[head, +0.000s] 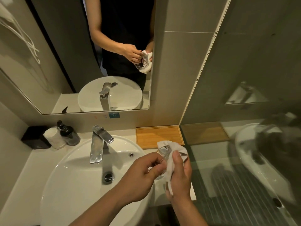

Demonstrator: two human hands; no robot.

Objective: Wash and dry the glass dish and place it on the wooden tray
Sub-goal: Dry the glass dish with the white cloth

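A clear glass dish (163, 151) is held between both hands above the right rim of the white basin (78, 176). My left hand (141, 175) pinches the dish's near edge. My right hand (180, 178) presses a white cloth (172, 160) against the dish, wrapping its far side, so much of the glass is hidden. The wooden tray (156, 134) lies on the counter just behind the hands, against the wall, with nothing on it.
A chrome tap (99, 142) stands at the back of the basin, with the drain (108, 176) below it. A dark soap pump bottle (69, 134), a white roll (54, 138) and a black box (35, 137) sit back left. A glass partition (244, 144) borders the right.
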